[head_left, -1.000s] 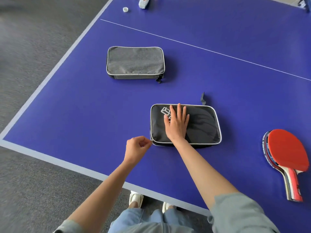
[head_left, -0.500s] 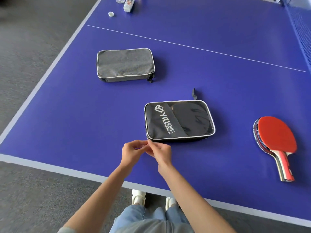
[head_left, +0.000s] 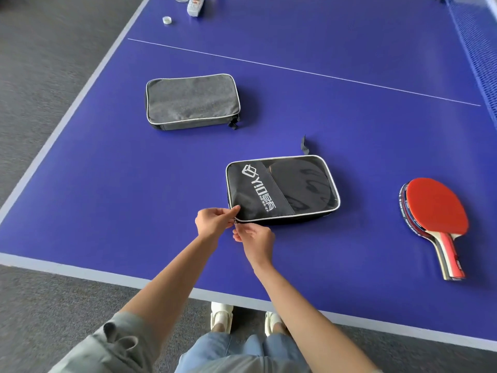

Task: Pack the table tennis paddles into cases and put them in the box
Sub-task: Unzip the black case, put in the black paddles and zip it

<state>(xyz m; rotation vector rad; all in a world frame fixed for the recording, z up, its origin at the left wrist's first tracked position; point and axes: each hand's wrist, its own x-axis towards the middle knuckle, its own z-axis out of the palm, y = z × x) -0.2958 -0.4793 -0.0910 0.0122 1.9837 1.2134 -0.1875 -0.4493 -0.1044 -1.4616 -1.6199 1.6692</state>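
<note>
A black paddle case [head_left: 282,189] with white lettering and piping lies flat on the blue table near me. My left hand [head_left: 213,222] pinches the case's near-left corner. Just below it my right hand [head_left: 255,242] has its fingers curled at the small metal zipper pull [head_left: 236,221] on that corner. A grey case [head_left: 192,100] lies farther back on the left, zipped. Stacked red paddles [head_left: 435,219] rest on the table to the right, handles pointing toward me. No box is in view.
The table's near edge [head_left: 107,275] and left edge border grey carpet. A remote control [head_left: 195,5], a small white cap [head_left: 167,20] and a glass sit at the far left. The blue net [head_left: 476,36] runs along the far right.
My right hand left the top of the black case and came down to its near-left corner. My left hand moved in to pinch that corner. The view has shifted slightly.
</note>
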